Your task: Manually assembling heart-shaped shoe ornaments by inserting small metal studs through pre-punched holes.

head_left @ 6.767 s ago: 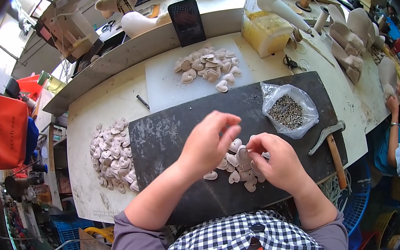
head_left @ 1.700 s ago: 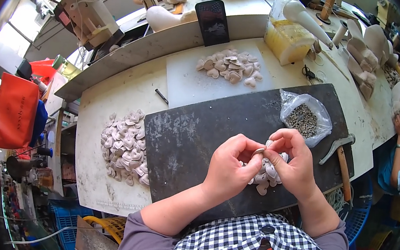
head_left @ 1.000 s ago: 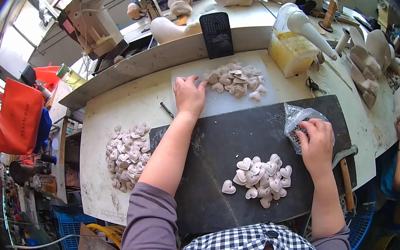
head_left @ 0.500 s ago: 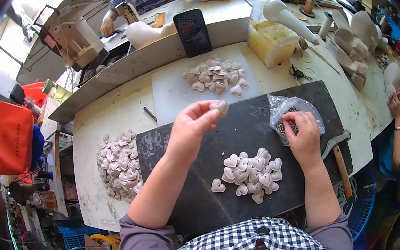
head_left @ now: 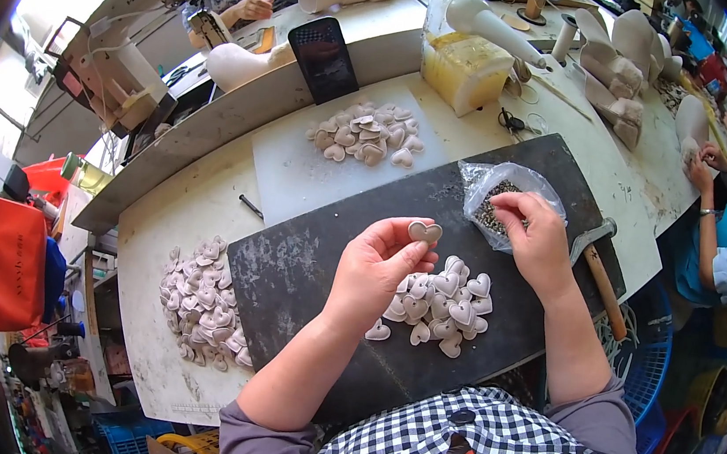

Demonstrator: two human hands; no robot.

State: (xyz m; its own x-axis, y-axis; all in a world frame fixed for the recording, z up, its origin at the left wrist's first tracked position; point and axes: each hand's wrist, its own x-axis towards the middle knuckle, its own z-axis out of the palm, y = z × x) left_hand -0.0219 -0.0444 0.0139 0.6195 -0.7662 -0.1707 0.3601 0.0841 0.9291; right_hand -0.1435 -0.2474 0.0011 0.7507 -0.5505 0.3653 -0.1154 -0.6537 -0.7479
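My left hand [head_left: 374, 268] pinches a small beige padded heart [head_left: 424, 232] between thumb and fingertips, its flat face turned toward me. Over the mouth of a clear plastic bag [head_left: 542, 183], my right hand [head_left: 540, 247] has thumb and fingers pressed together; whatever is between them is too small to make out. Tiny dark metallic pieces [head_left: 497, 195] fill the bag. Just below my left hand, a pile of similar padded hearts [head_left: 459, 311] lies on the black board [head_left: 305, 278].
More hearts form a far pile [head_left: 365, 130] on a white sheet [head_left: 273, 178] and a left pile [head_left: 207, 299]. A hammer [head_left: 603, 289] lies at the board's right. Beyond stand a phone [head_left: 322, 61] and a yellowish block [head_left: 461, 76]; scissors [head_left: 509, 120] lie nearby. Co-workers sit across and right.
My left hand has come nearer and to the right, turning the heart's face into view. My right hand stays at the bag, fingers drawn up slightly. The whole view has shifted a little.
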